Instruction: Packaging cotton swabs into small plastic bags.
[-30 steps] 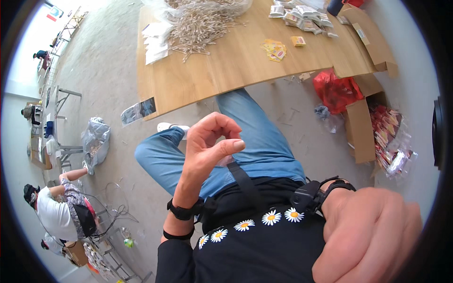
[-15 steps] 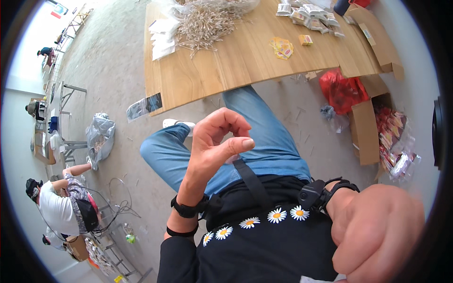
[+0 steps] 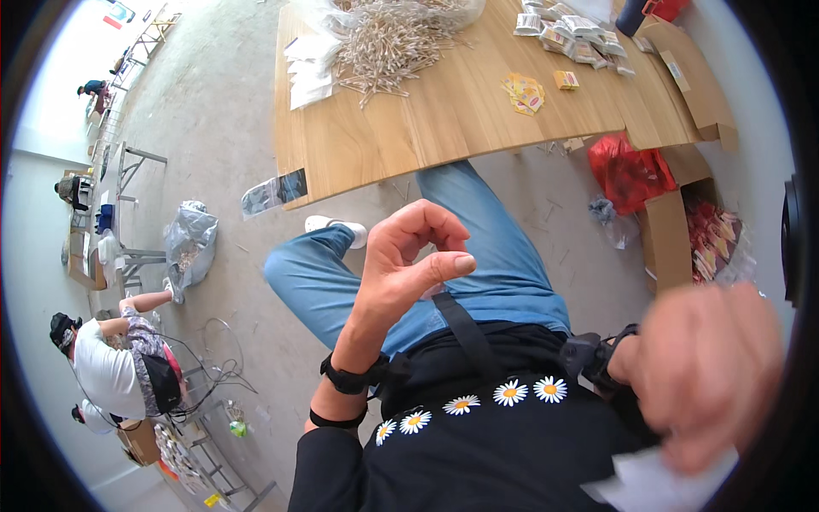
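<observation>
My left hand [image 3: 418, 252] is raised over my lap. Its fingers curl toward the thumb, leaving a gap with nothing in it. At the lower right my right hand [image 3: 708, 375] is smeared by motion, its fingers folded. A thin white sheet or flat bag [image 3: 670, 482] hangs just below those fingers and appears gripped by them; the exact grip is blurred. Ahead stands the wooden table [image 3: 375, 145], carrying a heap of cotton swabs [image 3: 392, 51], white flat bags [image 3: 309, 72], yellow cards [image 3: 523, 92] and a small yellow box [image 3: 566, 80].
Several small white-wrapped packs [image 3: 580, 38] lie at the table's far right beside a cardboard box [image 3: 687, 68]. Under the right edge are a red plastic bag [image 3: 627, 171] and an open carton [image 3: 668, 239]. Left, a grey bag [image 3: 189, 243] stands on the floor; another person [image 3: 111, 367] sits nearby.
My right hand has moved up, and more of the white sheet below it has come into view. My left hand keeps its curl. The whole view has shifted slightly.
</observation>
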{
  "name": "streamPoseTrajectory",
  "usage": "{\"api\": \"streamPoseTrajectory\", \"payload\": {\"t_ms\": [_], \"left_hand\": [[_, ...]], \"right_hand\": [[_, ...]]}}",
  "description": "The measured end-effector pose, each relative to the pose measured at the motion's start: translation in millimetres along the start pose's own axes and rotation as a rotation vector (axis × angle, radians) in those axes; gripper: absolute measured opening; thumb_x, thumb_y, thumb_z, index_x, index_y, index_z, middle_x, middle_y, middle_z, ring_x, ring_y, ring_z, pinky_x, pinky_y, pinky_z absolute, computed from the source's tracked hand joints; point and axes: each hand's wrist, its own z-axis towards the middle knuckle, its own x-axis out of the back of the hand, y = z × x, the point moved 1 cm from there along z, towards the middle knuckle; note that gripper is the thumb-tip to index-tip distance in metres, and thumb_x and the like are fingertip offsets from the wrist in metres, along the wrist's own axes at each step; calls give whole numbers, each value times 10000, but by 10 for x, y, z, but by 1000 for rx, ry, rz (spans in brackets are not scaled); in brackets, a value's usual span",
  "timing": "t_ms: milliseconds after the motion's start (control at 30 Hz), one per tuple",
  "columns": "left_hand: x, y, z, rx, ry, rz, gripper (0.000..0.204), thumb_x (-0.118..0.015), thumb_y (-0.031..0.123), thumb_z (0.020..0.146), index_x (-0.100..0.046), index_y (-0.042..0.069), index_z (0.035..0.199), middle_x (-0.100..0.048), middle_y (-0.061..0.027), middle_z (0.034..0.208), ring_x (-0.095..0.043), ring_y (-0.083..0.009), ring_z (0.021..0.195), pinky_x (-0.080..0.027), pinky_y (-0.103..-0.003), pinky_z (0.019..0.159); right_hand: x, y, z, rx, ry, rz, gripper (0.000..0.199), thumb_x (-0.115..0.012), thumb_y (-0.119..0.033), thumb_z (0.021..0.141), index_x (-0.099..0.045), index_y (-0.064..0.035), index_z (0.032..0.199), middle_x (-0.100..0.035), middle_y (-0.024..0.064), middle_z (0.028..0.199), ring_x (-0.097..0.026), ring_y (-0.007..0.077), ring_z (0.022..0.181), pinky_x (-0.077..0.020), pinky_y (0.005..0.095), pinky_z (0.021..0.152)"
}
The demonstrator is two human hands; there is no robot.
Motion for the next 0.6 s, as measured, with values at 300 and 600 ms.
{"api": "streamPoseTrajectory", "payload": {"t_ms": [300, 600], "left_hand": [[-49, 25, -26, 12, 52, -14, 245, -739, 66, 762, -613, -21, 953, -619, -73, 812, -587, -129, 746, -462, -250, 681], [-90, -30, 19, 11, 48, 71, 308, -761, 168, 746, -606, -16, 939, -610, -80, 827, -566, -140, 767, -440, -258, 709]], "right_hand": [[-324, 616, 230, 45, 187, 6, 65, -552, 54, 861, -612, 79, 853, -651, 184, 781, -596, 195, 576, -473, 266, 536], [-189, 1024, 437, 130, 237, 122, 134, -588, 54, 848, -604, 88, 977, -653, 209, 855, -626, 236, 658, -503, 298, 588]]}}
